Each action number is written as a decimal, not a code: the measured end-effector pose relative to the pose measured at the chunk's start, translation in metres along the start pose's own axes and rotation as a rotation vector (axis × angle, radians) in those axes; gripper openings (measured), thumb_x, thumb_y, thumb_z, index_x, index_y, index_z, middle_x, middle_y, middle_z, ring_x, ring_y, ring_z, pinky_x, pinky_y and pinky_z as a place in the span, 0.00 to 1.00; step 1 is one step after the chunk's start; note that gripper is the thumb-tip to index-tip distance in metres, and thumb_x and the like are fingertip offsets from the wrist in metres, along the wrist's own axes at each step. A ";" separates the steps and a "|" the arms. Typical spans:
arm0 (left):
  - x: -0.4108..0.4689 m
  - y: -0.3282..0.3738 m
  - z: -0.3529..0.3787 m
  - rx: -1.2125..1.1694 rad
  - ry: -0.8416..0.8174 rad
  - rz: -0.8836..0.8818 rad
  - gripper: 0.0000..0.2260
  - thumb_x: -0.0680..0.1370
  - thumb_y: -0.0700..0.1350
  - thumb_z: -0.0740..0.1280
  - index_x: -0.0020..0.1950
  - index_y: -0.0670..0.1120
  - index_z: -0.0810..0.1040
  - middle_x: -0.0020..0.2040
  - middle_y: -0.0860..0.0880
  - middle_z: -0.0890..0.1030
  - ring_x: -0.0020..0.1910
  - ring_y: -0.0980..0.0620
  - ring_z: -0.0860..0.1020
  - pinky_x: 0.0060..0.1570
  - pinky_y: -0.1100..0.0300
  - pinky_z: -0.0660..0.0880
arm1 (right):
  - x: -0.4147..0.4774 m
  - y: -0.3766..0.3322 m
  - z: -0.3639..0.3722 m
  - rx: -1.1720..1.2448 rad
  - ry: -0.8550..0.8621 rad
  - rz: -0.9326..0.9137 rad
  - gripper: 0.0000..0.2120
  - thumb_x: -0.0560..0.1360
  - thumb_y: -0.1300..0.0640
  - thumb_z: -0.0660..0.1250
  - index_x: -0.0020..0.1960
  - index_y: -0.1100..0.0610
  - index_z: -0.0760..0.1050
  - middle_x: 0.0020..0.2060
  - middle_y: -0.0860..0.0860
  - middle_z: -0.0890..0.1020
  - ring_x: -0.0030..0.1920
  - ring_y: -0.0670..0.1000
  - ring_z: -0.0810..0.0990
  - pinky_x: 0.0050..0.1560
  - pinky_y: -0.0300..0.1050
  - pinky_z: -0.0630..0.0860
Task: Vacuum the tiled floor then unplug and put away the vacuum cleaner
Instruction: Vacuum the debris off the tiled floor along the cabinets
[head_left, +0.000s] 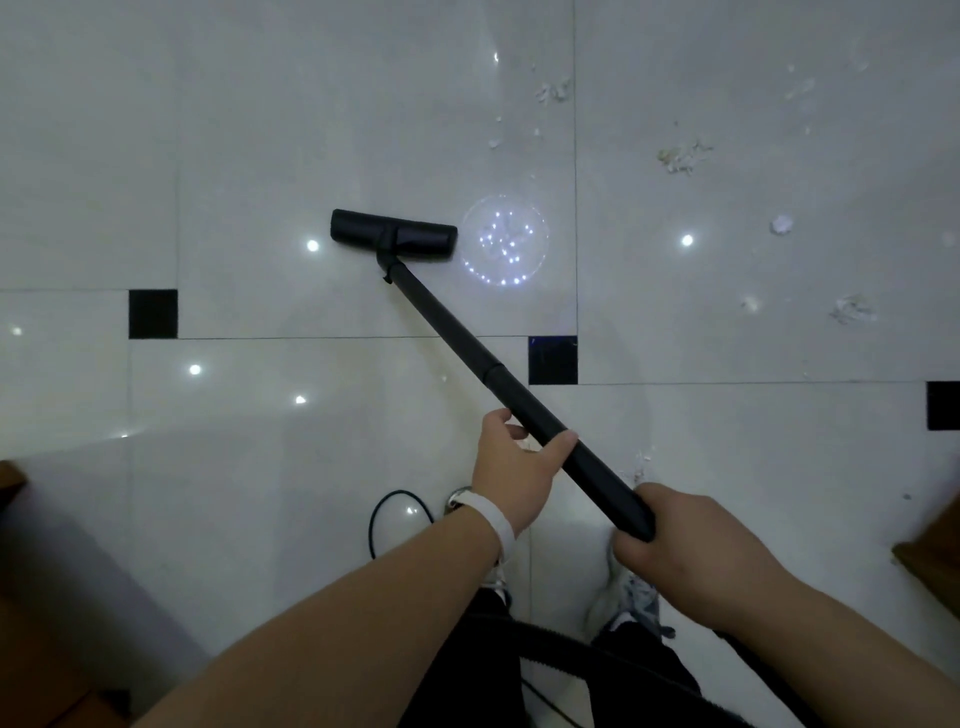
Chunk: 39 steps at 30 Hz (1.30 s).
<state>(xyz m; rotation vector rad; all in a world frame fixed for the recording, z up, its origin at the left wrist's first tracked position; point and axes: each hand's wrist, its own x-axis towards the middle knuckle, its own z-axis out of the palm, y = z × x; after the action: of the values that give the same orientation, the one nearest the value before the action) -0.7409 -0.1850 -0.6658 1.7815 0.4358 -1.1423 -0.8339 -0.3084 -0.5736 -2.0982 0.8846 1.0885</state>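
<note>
Both the left hand and right hand grip the black wand, floor head flat on pale tiled floor near scattered debris.

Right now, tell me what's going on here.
A person is vacuuming a pale tiled floor. Both hands grip the black wand: the left hand midway along it, the right hand at the near end. The floor head sits flat on a tile, with white debris scattered off to its right and beyond, not yet picked up. So the vacuuming is under way, not finished.
</note>
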 end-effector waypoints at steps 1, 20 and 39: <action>0.000 0.001 0.001 -0.033 -0.007 -0.014 0.31 0.72 0.51 0.74 0.69 0.50 0.62 0.57 0.49 0.75 0.53 0.50 0.78 0.53 0.53 0.79 | 0.001 0.003 0.000 -0.002 0.007 0.000 0.09 0.73 0.46 0.65 0.41 0.51 0.71 0.34 0.50 0.79 0.34 0.50 0.78 0.33 0.45 0.71; -0.011 0.049 0.137 -0.214 -0.177 -0.133 0.37 0.75 0.39 0.72 0.76 0.51 0.54 0.54 0.43 0.79 0.49 0.47 0.82 0.41 0.55 0.83 | -0.001 0.098 -0.051 0.137 0.090 0.060 0.08 0.75 0.48 0.64 0.45 0.52 0.72 0.34 0.48 0.78 0.30 0.47 0.76 0.27 0.41 0.66; 0.017 0.098 0.208 -0.137 -0.093 -0.083 0.33 0.75 0.38 0.70 0.75 0.47 0.58 0.51 0.45 0.78 0.46 0.48 0.81 0.40 0.53 0.83 | 0.044 0.144 -0.106 0.189 0.105 0.007 0.09 0.75 0.49 0.64 0.45 0.55 0.71 0.35 0.49 0.76 0.30 0.48 0.74 0.27 0.41 0.65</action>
<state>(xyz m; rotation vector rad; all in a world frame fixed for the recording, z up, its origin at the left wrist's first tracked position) -0.7706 -0.4134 -0.6546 1.5976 0.5233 -1.2182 -0.8795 -0.4865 -0.5899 -2.0100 1.0046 0.8687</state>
